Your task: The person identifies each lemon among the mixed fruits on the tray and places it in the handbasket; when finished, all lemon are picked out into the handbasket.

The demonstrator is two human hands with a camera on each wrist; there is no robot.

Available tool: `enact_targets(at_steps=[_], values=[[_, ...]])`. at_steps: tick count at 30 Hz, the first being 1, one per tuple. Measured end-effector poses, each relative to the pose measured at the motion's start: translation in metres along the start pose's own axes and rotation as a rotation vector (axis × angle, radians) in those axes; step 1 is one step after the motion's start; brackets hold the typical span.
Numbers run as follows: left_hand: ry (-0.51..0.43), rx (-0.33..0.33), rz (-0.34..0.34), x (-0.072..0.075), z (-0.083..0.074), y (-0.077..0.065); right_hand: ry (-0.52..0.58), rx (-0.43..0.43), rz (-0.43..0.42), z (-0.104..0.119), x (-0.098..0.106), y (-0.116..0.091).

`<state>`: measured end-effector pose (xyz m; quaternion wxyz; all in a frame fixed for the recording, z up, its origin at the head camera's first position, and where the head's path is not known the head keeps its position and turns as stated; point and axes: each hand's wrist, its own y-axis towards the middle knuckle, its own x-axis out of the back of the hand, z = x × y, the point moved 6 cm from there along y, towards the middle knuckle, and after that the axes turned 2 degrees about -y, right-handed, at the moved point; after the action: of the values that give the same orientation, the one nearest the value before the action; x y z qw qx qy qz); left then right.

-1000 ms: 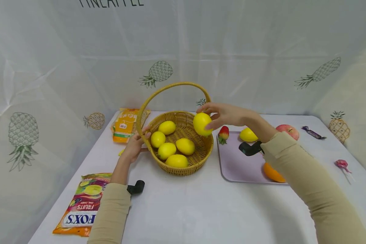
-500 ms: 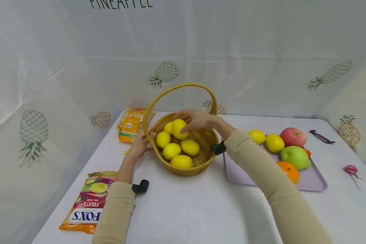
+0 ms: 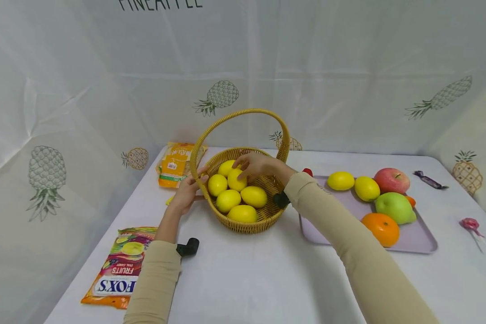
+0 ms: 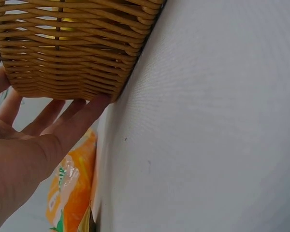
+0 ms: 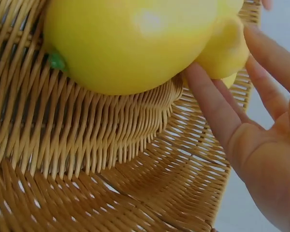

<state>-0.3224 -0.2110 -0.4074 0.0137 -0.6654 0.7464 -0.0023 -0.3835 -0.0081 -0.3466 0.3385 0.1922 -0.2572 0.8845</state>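
Observation:
A wicker basket with a tall hoop handle stands on the white table and contains several yellow lemons. My right hand reaches inside it, thumb and fingers around a lemon low among the others. In the right wrist view this lemon sits partly behind a larger-looking one with a green tip. Against the basket's left side rests my left hand. Its fingers, fairly straight and spread, touch the woven wall.
Right of the basket, a lilac tray carries two lemons, an apple, a green fruit and an orange. A wrapped candy and lollipop lie farther right. Candy bags lie left.
My right hand has carried the lemon leftward from above the basket's right rim and down among the other lemons. The left hand stays at the basket's side. The head view has shifted slightly.

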Motion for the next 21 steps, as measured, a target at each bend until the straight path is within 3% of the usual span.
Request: enact_targets(at_steps=[7, 12, 16, 21], values=[[0.018, 0.016, -0.010, 0.000, 0.004, 0.000, -0.009, -0.033, 0.011, -0.005, -0.002, 0.003], [0.011, 0.013, -0.006, -0.002, 0.002, -0.001, -0.010, -0.011, 0.042, 0.005, 0.006, -0.007], [0.010, 0.012, -0.007, -0.002, -0.001, -0.001, -0.091, 0.030, 0.073, 0.013, 0.021, -0.023], [0.015, 0.019, -0.011, 0.000, -0.002, -0.001, -0.232, 0.104, 0.108, 0.018, 0.044, -0.058]])
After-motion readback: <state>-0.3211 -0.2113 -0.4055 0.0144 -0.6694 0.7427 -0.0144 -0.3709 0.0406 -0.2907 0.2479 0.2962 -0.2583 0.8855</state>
